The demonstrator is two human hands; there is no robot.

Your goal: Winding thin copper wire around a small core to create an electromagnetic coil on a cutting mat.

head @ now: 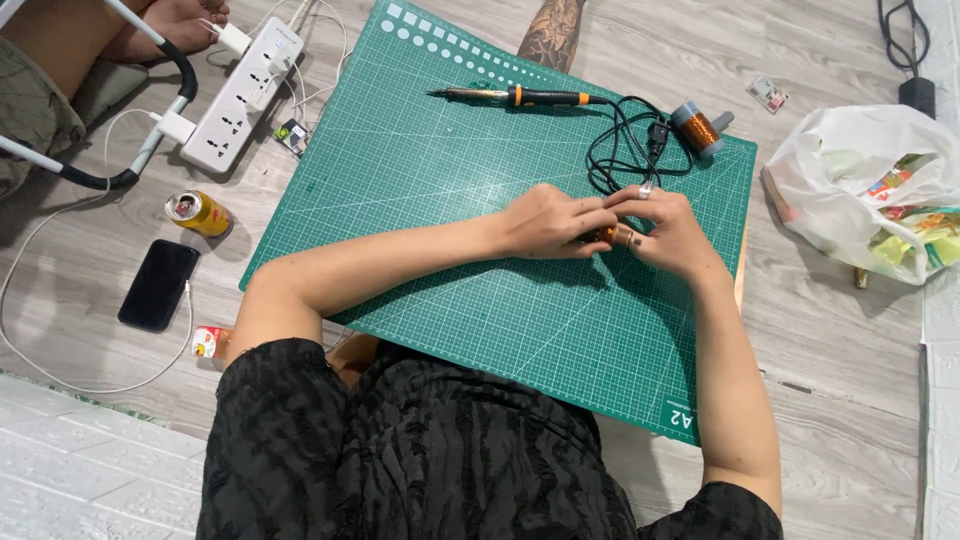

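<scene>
Grey plank floor carried one green cutting mat (pixel 420 200), both hands meeting over it.

Left hand (pixel 548 222) and right hand (pixel 672 232) closed their fingers on one small copper coil (pixel 612 236) above the mat. One soldering iron (pixel 520 96), one wire spool (pixel 697 128), one can (pixel 198 212), one phone (pixel 158 284) and one white bag (pixel 865 185) of colourful packets lay around.

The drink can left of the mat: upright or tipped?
Tipped. The can lies on its side on the floor, its top end facing the camera.
</scene>
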